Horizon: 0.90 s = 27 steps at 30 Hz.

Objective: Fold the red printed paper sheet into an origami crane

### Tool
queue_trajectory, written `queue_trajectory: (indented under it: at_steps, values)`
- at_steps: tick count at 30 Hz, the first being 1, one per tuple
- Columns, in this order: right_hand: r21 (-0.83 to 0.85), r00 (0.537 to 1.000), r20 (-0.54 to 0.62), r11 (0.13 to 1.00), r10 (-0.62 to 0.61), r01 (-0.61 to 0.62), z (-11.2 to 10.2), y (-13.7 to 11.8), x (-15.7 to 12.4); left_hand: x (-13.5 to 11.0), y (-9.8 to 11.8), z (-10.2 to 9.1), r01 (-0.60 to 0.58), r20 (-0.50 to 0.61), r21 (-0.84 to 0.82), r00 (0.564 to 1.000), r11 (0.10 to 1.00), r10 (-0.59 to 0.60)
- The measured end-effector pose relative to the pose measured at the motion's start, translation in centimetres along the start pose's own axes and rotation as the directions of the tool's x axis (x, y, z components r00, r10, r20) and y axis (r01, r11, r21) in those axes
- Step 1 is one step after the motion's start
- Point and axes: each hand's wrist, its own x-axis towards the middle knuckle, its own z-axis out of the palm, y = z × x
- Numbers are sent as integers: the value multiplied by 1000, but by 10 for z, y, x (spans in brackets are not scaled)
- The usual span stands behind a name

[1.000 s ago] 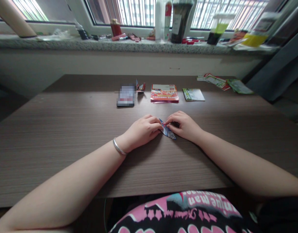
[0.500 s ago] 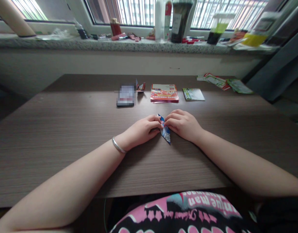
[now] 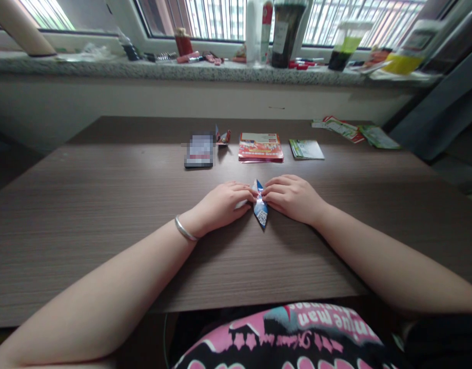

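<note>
A folded blue-and-white printed paper [image 3: 261,209], slim and pointed at both ends, is between my two hands just above the brown table [image 3: 220,261]. My left hand [image 3: 231,202] pinches its left side, with the thumb below and the fingers curled over. From the other side my right hand [image 3: 293,199] grips it with bent fingers; its thumb is mostly hidden. A pale bit of paper shows between my left thumb and fingers.
Behind my hands lie a phone [image 3: 198,151], a small folded paper figure [image 3: 222,137], a stack of red leaflets [image 3: 261,147] and a green-white stack of paper [image 3: 307,149]. Loose leaflets [image 3: 380,137] rest at the back right. Bottles and cups crowd the windowsill [image 3: 220,73].
The blue paper has turned from a slant to nearly upright in view, and its white face shows more. My hands have drawn slightly apart.
</note>
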Motion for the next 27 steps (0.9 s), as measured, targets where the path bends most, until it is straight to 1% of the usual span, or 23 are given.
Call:
queue_trajectory:
  at_steps: [3,6,11,14,19,22,27]
  values:
    - [29,1000,21,1000,-10,10,0,-2,0,0,-1,2,12,-10,-31,1000,999,-12]
    - [15,999,46,1000,-18,18,0,-6,0,0,-3,3,17,-18,-31,1000,999,-18]
    - [-53,998,55,998,27,-24,1,-13,-1,-1,-4,5,14,-28,-5,1000,1000,-14]
    - [-44,997,39,997,59,-57,1,-16,-1,-1,-3,4,10,-35,25,999,1000,-9]
    - [33,994,19,993,111,-112,3,-14,0,1,3,0,23,-18,72,1000,997,-22]
    - [134,988,11,979,154,-155,5,-12,0,2,7,-2,35,-8,113,999,993,-35]
    - [298,975,5,930,223,-214,7,-11,-1,2,14,-4,44,15,159,999,986,-47]
